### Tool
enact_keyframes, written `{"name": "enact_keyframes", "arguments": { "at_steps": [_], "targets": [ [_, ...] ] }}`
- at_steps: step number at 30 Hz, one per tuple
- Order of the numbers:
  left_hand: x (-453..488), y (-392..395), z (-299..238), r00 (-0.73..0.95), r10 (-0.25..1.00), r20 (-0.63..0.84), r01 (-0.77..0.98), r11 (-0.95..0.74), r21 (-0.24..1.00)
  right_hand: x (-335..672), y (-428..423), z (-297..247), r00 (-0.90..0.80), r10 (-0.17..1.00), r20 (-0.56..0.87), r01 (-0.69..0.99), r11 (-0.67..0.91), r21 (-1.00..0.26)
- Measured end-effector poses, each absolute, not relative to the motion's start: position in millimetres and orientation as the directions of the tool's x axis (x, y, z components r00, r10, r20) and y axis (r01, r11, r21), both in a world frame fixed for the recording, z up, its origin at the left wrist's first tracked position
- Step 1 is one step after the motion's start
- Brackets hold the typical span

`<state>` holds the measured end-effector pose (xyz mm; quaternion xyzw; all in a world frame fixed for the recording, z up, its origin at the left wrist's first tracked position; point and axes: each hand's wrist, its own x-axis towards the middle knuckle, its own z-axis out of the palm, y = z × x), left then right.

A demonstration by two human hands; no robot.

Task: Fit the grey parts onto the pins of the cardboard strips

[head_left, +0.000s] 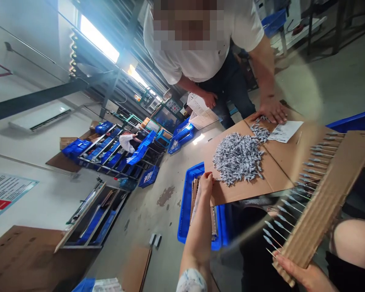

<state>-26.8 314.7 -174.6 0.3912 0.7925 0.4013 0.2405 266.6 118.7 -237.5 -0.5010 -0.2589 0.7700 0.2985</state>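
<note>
My right hand (304,271), at the lower right, is closed round the end of a corrugated cardboard strip (325,198). A row of thin pins with grey, pointed tips (282,217) sticks out along the strip's left edge. My left hand (206,183) is pinched closed beside the near left edge of a cardboard sheet (280,178); whatever lies between its fingertips is too small to make out. Just right of that hand, a heap of small grey pointed pieces (239,158) lies on the sheet.
Opposite me, a co-worker's hand (273,110) rests on the sheet by a smaller grey pile (259,132) and a white paper (285,132). A blue crate (182,227) holding cardboard strips stands below my left arm. Shelves with blue bins (100,150) and another person (127,142) are farther back.
</note>
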Motion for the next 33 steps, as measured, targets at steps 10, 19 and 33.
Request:
{"name": "enact_keyframes", "arguments": {
  "at_steps": [10, 19, 33],
  "targets": [
    [-15.0, 280.9, -173.0, -0.425, 0.904, 0.052, 0.729, 0.308, 0.611, 265.4, 106.7, -246.0, -0.287, 0.722, -0.629, -0.291, -0.692, -0.661],
    [-0.4, 260.7, -168.9, -0.439, 0.895, 0.086, 0.769, 0.324, 0.551, 262.0, 111.1, -215.3, -0.172, 0.759, -0.629, -0.32, -0.646, -0.693],
    [84.3, 160.4, -138.1, -0.456, 0.851, -0.262, 0.009, 0.298, 0.954, 265.8, 115.0, -210.8, -0.273, 0.73, -0.627, -0.307, -0.684, -0.662]
  ]
}}
